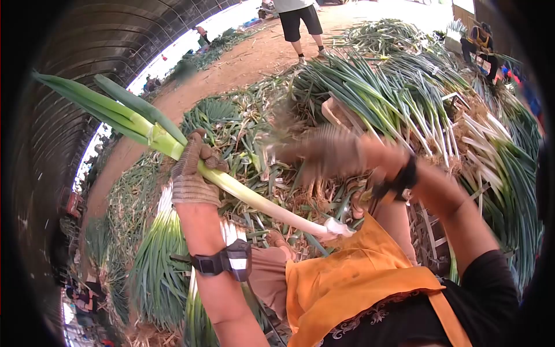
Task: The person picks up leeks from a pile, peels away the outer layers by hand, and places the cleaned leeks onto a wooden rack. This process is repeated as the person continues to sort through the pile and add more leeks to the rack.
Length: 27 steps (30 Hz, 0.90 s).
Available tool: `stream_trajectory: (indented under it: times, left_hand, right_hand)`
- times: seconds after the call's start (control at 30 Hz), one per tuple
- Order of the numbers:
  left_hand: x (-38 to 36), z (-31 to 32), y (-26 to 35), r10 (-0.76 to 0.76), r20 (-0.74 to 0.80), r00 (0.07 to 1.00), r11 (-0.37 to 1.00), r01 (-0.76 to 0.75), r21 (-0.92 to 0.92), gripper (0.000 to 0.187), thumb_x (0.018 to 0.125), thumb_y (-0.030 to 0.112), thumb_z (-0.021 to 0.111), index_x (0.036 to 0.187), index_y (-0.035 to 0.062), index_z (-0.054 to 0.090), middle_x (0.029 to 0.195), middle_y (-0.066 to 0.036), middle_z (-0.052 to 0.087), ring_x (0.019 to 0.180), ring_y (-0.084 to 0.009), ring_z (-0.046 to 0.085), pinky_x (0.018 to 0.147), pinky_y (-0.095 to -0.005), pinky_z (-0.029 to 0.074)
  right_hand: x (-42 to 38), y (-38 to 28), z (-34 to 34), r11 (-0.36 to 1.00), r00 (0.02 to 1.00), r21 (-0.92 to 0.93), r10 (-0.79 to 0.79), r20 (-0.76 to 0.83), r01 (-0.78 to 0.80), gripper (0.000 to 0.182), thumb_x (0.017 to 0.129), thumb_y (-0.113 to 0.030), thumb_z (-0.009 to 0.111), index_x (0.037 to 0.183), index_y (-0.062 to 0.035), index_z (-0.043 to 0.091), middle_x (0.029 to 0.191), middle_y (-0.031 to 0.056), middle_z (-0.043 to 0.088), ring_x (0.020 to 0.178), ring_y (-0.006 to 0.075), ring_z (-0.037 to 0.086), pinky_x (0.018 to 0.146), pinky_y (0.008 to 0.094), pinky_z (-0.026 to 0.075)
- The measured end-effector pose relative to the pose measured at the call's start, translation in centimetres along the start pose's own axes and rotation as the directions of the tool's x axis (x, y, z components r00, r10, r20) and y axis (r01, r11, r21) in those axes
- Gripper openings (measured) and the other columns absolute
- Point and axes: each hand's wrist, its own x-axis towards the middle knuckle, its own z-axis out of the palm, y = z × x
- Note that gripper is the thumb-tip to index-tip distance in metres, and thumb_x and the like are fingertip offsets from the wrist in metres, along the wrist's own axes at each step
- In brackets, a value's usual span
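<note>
My gloved left hand (196, 170) is closed around the stalk of a long green onion (263, 199). Its green leaves point to the upper left, and its white root end lies by the orange apron (347, 254) over my lap. To the right of the stalk, my gloved right hand (324, 151) is smeared by motion. Its fingers are too blurred to read, and whether anything is in them does not show. Loose leaves and peeled scraps (248, 133) cover the ground beyond both hands.
Piled green onions (370, 87) lie at the upper right, with more (497, 156) along the right side. Bundled green onions (159, 260) sit at my lower left. A person in black shorts (300, 23) stands on the dirt floor; another person (481, 49) sits far right.
</note>
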Motion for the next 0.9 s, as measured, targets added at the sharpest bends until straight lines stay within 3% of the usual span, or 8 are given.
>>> stream_trajectory:
  times: [0.03, 0.13, 0.27, 0.37, 0.43, 0.5, 0.77, 0.9]
  left_hand:
    - [0.5, -0.1, 0.2, -0.006, -0.022, 1.000, 1.000, 0.006, -0.010, 0.023, 0.086, 0.024, 0.058, 0.102, 0.0086, 0.054, 0.059, 0.005, 0.045, 0.046, -0.0074, 0.044, 0.046, -0.0252, 0.040]
    - [1.7, -1.5, 0.1, 0.018, -0.068, 0.997, 0.999, -0.016, 0.032, 0.028, 0.088, 0.027, 0.055, 0.108, 0.0081, 0.052, 0.063, 0.005, 0.046, 0.049, -0.0070, 0.045, 0.049, -0.0246, 0.041]
    - [-0.6, -2.1, -3.0, 0.143, 0.419, 0.897, 0.926, 0.028, -0.376, 0.045, 0.088, 0.030, 0.054, 0.123, 0.0055, 0.041, 0.072, 0.003, 0.051, 0.056, -0.0062, 0.047, 0.053, -0.0259, 0.043]
    - [-0.7, -2.9, -6.9, 0.215, 0.599, 0.771, 0.884, 0.106, -0.455, 0.040, 0.092, 0.027, 0.048, 0.123, 0.0043, 0.042, 0.067, 0.003, 0.042, 0.057, -0.0057, 0.044, 0.052, -0.0249, 0.038]
    - [-2.4, -1.0, -8.4, -0.019, 0.100, 0.995, 0.968, 0.044, -0.249, 0.025, 0.087, 0.019, 0.056, 0.108, 0.0053, 0.052, 0.061, 0.002, 0.045, 0.052, -0.0074, 0.044, 0.050, -0.0233, 0.038]
    - [-2.7, 0.4, -9.6, -0.033, -0.077, 0.996, 0.998, 0.029, -0.061, 0.020, 0.086, 0.017, 0.059, 0.101, 0.0060, 0.054, 0.064, 0.001, 0.049, 0.051, -0.0087, 0.046, 0.049, -0.0224, 0.039]
    - [-1.9, 1.2, -15.2, -0.043, -0.330, 0.943, 0.955, 0.135, 0.263, 0.020, 0.077, 0.007, 0.061, 0.095, 0.0027, 0.052, 0.066, -0.003, 0.053, 0.052, -0.0137, 0.051, 0.050, -0.0265, 0.044]
    - [0.6, -1.7, -21.0, 0.332, -0.374, 0.866, 0.867, -0.124, 0.483, 0.037, 0.073, 0.005, 0.064, 0.105, -0.0076, 0.052, 0.084, -0.008, 0.058, 0.065, -0.0170, 0.055, 0.059, -0.0292, 0.046]
  right_hand:
    - [-0.4, 0.7, 3.6, 0.988, 0.997, -0.140, 0.073, 0.040, -0.067, 0.062, 0.075, -0.027, 0.067, 0.128, -0.0062, 0.042, 0.102, 0.0166, 0.061, 0.092, 0.0241, 0.060, 0.082, 0.0347, 0.047]
    - [-1.6, 3.2, 11.2, 0.934, 0.990, 0.333, 0.140, -0.006, -0.130, 0.050, 0.079, -0.024, 0.063, 0.121, -0.0032, 0.047, 0.082, 0.0089, 0.062, 0.078, 0.0185, 0.061, 0.069, 0.0300, 0.050]
    - [-4.7, 3.2, 13.7, 0.524, 0.940, 0.781, 0.172, 0.293, -0.339, 0.040, 0.083, -0.024, 0.058, 0.114, 0.0010, 0.052, 0.065, 0.0035, 0.057, 0.054, 0.0089, 0.053, 0.050, 0.0232, 0.044]
    - [-5.0, 3.5, 13.6, 0.565, 0.932, 0.742, 0.190, 0.309, -0.361, 0.046, 0.082, -0.027, 0.061, 0.118, -0.0005, 0.052, 0.065, 0.0024, 0.055, 0.062, 0.0091, 0.054, 0.055, 0.0222, 0.044]
    - [-4.0, 3.3, 13.1, 0.611, 0.907, 0.681, 0.363, 0.213, -0.404, 0.056, 0.083, -0.026, 0.062, 0.129, -0.0030, 0.039, 0.077, 0.0011, 0.056, 0.064, 0.0092, 0.052, 0.062, 0.0241, 0.047]
    - [-3.5, 3.4, 12.9, 0.666, 0.951, 0.705, 0.309, 0.035, -0.243, 0.055, 0.085, -0.025, 0.059, 0.131, -0.0053, 0.036, 0.082, -0.0002, 0.054, 0.068, 0.0085, 0.051, 0.065, 0.0249, 0.047]
    - [-6.3, 13.2, 18.9, 0.965, 0.844, 0.066, 0.255, -0.472, -0.255, 0.024, 0.081, -0.014, 0.058, 0.104, -0.0101, 0.055, 0.076, 0.0092, 0.061, 0.066, 0.0194, 0.057, 0.060, 0.0335, 0.047]
    - [-6.9, 10.2, 17.5, 0.752, 0.790, -0.323, 0.408, -0.457, -0.575, 0.027, 0.075, -0.032, 0.060, 0.093, -0.0117, 0.063, 0.080, 0.0131, 0.063, 0.074, 0.0307, 0.060, 0.064, 0.0380, 0.047]
